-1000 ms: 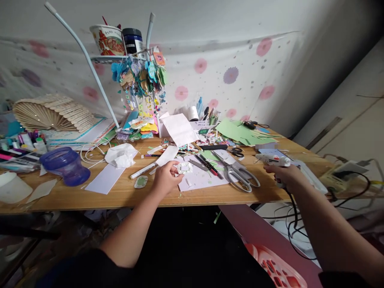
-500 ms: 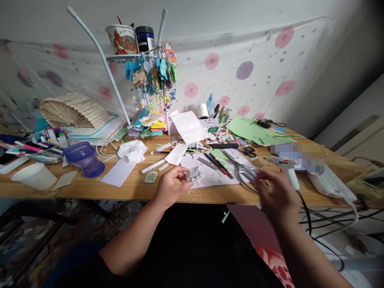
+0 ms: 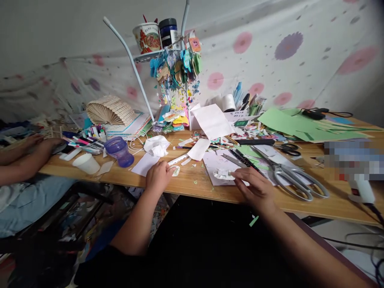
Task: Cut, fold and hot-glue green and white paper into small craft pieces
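My left hand (image 3: 160,177) rests on the wooden table (image 3: 192,188) near its front edge, fingers curled onto a small green-and-white oval paper piece (image 3: 176,171). A white marker (image 3: 177,161) lies just behind it. My right hand (image 3: 255,185) lies flat with fingers spread, its fingertips touching a small white crumpled paper flower (image 3: 223,174) that sits on a pale lilac sheet (image 3: 213,162). Large grey scissors (image 3: 295,182) lie just right of my right hand. A white glue gun (image 3: 361,191) lies on the table at the far right, away from both hands.
Another person's hands (image 3: 34,145) rest at the table's left end by markers. A white cup (image 3: 87,163), a purple cup (image 3: 120,151), a crumpled tissue (image 3: 156,145), green paper sheets (image 3: 288,124), a wooden fan (image 3: 109,110) and a rack of paper ornaments (image 3: 177,72) crowd the table.
My right hand let go of the glue gun and came left to the paper flower. My left hand released the flower and moved left onto the oval piece. The view swung left.
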A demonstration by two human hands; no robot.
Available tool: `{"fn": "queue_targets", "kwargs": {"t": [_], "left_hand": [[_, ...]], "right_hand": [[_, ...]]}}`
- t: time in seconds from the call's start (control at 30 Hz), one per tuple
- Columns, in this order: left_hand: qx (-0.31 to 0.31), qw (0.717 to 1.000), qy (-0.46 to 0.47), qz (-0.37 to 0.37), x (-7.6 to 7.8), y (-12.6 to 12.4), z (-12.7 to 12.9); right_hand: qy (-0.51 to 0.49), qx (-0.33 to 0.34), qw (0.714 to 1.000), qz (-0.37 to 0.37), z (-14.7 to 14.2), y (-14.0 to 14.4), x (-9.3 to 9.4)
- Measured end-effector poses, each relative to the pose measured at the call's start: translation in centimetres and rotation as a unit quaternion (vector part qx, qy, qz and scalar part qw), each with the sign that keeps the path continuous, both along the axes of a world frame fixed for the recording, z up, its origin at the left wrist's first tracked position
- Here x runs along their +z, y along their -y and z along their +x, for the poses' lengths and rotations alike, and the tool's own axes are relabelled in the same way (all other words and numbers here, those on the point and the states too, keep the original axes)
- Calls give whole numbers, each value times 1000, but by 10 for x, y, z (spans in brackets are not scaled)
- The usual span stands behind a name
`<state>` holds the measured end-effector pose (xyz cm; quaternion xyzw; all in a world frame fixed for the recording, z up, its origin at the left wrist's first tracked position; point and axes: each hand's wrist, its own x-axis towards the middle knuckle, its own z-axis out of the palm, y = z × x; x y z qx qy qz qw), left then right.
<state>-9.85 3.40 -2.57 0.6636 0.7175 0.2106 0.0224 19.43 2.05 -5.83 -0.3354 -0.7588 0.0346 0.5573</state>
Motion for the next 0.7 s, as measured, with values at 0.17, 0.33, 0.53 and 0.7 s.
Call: {"fn": "queue_targets", "kwargs": {"t": [0.17, 0.33, 0.53, 0.7], "left_hand": [[26, 994, -106, -23, -9, -5, -1], [19, 995, -85, -40, -8, -3, 6], [14, 998, -26, -57, -8, -6, 3], [20, 997, -39, -63, -7, -5, -9]], "right_hand": [[17, -12, 1000, 16, -3, 2, 2], [23, -24, 998, 57, -4, 1, 2], [29, 1, 996, 80, -4, 0, 2], [22, 5, 997, 69, -4, 0, 0]]}}
